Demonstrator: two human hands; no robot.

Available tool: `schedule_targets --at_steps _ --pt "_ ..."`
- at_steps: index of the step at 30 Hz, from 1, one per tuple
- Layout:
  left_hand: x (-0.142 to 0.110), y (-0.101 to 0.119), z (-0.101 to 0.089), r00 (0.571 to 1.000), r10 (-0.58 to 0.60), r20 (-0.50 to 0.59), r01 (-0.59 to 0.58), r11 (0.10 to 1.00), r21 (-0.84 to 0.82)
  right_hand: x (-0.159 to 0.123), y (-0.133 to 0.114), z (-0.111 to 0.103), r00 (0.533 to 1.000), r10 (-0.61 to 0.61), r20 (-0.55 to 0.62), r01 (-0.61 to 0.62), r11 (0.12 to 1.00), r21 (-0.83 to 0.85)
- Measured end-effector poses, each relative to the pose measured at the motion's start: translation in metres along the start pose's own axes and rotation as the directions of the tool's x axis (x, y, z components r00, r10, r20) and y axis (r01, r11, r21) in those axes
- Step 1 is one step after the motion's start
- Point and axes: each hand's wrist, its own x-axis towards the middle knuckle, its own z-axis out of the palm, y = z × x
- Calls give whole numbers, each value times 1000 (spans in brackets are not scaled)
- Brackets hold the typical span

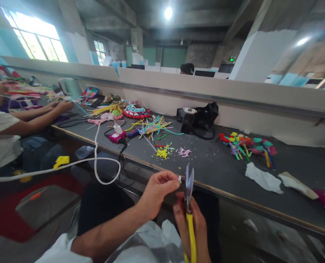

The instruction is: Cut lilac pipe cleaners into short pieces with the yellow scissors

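My left hand [157,190] is closed in a pinch in front of the table edge. A small pale pinkish-white piece [179,178] pokes out from its fingertips. Beside it, my right hand [198,224] is wrapped around scissors [190,204] with yellow handles, their blades pointing up and slightly apart. The blades stand just right of the pale piece without touching it. On the dark table [162,173] beyond my hands lie a heap of yellow cut bits [163,152] and a heap of pale pink cut bits [184,152].
Coloured strips [157,126] lie behind the heaps, near a magenta device [117,137]. A black bag [207,115] rests against the partition. Colourful flower-like pieces [247,144] and a white paper scrap [263,178] are right. At left, a co-worker's arms [42,117] reach over the table; a white cable [95,159] loops nearby.
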Motion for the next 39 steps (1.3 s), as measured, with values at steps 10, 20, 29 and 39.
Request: schedule_targets --at_steps 10,20,29,39 --pt "-1 -2 4 1000 -2 0 2 998 63 -6 7 4 997 -54 58 57 997 -57" --pt "1 -4 6 1000 24 14 -25 995 91 -4 19 -1 993 -78 90 89 988 -122" --pt "1 -4 6 997 72 -33 -67 987 148 -2 23 -4 984 -129 121 151 970 -189" --pt "2 -5 3 996 84 -40 -77 983 165 -4 24 -3 984 -132 120 152 974 -170"
